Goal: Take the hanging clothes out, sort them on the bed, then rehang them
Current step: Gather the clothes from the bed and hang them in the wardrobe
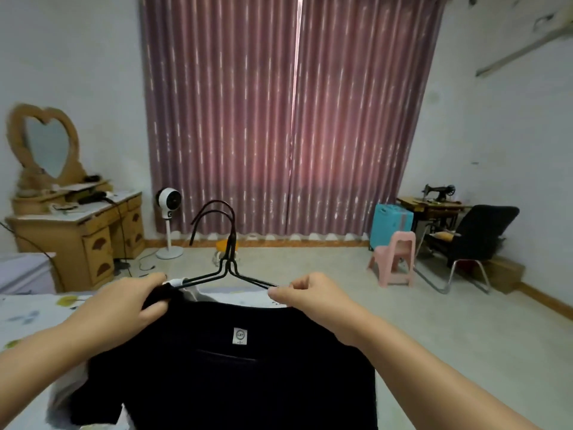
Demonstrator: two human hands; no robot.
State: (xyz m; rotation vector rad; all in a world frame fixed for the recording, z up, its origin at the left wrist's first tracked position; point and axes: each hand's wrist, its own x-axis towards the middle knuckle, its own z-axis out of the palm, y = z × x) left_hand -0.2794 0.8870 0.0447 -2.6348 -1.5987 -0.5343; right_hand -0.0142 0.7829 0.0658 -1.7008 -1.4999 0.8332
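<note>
A black short-sleeved T-shirt [223, 373] with a small white neck label hangs in the near middle of the view, held up in front of the person on two thin black wire hangers [228, 268] whose hooks rise side by side above the collar. The left hand [136, 301] has its fingers curled round the left shoulder of the shirt and the left end of the hangers, where a bit of white shows beside the knuckles. The right hand [305, 294] pinches the right end of the hanger arm and the shirt's edge between thumb and curled fingers. A pale second garment [198, 292] shows just behind the collar, though what it is cannot be told. Below and to the left lies the bed with a white floral-printed sheet [37, 315]. Far left stands a light wooden dressing worktop [93, 231] carrying a heart-shaped mirror [46, 144], with a white pedestal fan [169, 200] just to its right. Closed mauve striped curtains [291, 119] fill the far wall. Far right are a pink plastic chair [395, 259], a turquoise suitcase [390, 225], a black sewing machine on its stand [438, 192] and a black reclining chair [477, 237].
</note>
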